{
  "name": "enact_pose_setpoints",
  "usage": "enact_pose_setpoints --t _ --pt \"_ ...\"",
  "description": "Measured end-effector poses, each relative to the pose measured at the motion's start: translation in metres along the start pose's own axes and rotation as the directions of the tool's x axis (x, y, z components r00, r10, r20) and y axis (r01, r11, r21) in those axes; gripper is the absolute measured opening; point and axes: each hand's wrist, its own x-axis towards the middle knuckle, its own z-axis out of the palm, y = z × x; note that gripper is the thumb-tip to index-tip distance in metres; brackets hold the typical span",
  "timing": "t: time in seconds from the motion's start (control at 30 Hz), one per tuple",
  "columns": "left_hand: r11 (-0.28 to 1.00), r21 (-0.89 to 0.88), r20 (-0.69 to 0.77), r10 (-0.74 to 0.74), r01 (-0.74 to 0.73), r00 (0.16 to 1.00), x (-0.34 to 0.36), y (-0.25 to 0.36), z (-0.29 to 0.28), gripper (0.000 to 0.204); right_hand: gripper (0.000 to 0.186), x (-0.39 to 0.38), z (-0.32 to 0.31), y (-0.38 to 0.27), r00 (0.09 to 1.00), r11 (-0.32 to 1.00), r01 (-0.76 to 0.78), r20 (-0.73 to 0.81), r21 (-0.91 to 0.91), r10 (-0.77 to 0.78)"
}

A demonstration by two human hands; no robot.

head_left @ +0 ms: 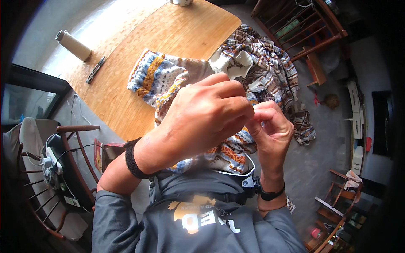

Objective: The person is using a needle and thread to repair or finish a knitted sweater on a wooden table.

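Close in front of my chest, my left hand [211, 116] and my right hand [272, 130] meet at the fingertips. Both are closed in a pinch, and whatever is between the fingers is too small or hidden to make out. Under them a patterned knitted piece [147, 78] in blue, white, orange and grey runs from the table's near edge down to my lap. My left hand and forearm cover part of it. Beyond my right hand a large heap of striped brown, grey and white knitwear [270, 63] lies by the table's right side.
On the wooden table [177, 33] stand a cone of beige yarn [75, 46] and, beside it, a slim black tool [95, 70]. A white cup [181, 2] is at the far edge. Wooden chairs stand left [78, 164] and far right [312, 38]; a white cord crosses my lap.
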Motion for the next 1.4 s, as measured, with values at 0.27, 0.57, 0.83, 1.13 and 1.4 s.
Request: enact_pose_setpoints --t 0.27,0.57,0.83,1.13,1.4 --pt "0.995 0.096 0.055 -0.013 0.008 0.998 0.004 0.001 0.008 0.014 0.010 0.002 -0.001 -0.007 0.998 0.994 -0.019 0.057 -0.106 0.025" --pt "0.999 0.042 0.033 -0.018 0.017 0.999 0.005 -0.003 0.016 0.017 0.009 0.001 -0.003 -0.002 0.997 0.997 -0.071 0.027 -0.028 0.072" --pt "0.990 -0.086 -0.009 -0.113 0.112 0.994 0.002 -0.005 0.024 0.016 0.008 0.001 -0.005 -0.002 0.981 0.979 -0.190 0.044 0.077 0.187" --pt "0.887 -0.361 0.029 -0.297 0.287 0.955 -0.003 -0.006 0.015 0.014 0.007 0.001 -0.003 -0.001 0.947 0.927 -0.322 0.082 0.190 0.312" --pt "0.986 -0.056 0.094 -0.149 0.154 0.984 -0.001 -0.007 0.012 0.010 0.009 0.006 -0.003 0.000 0.939 0.904 -0.342 0.121 0.255 0.321"
